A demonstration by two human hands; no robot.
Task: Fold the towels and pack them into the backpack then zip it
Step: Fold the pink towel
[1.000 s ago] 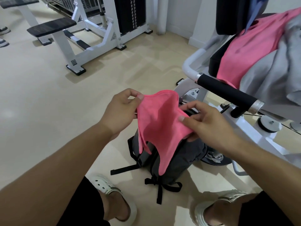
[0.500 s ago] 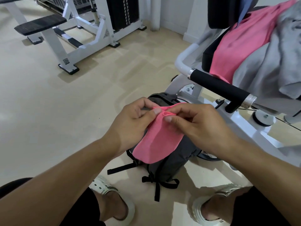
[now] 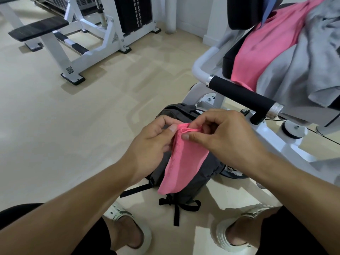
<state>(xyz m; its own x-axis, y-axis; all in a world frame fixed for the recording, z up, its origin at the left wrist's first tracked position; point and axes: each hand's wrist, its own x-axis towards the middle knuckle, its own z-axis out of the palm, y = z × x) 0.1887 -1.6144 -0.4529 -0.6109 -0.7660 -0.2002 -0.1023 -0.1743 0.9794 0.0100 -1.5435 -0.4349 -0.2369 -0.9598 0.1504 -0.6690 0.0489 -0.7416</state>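
- Pink towel [image 3: 181,162] held in the air above the backpack [image 3: 185,188], already doubled into a narrow strip, lower end hanging free over the bag.
- Left hand [image 3: 149,144] pinches the top edge of the towel, thumb on the near side.
- Right hand [image 3: 226,137] pinches the same top edge just beside the left, thumb and curled fingers meeting on the stacked corners.
- Step in hand, as I judge it: folding, lining up the corners of this towel. Nothing packed yet as far as I can see.
- Backpack lies on the floor between the two feet, against the base of the exercise machine [image 3: 276,150]; whether its zip is open I cannot tell, hands cover the top.
- More towels, pink [image 3: 266,46] and grey [image 3: 301,67], draped on the machine seat, unfolded.
- Next likely needs one more fold to shorten the strip, then a free hand to open the bag.
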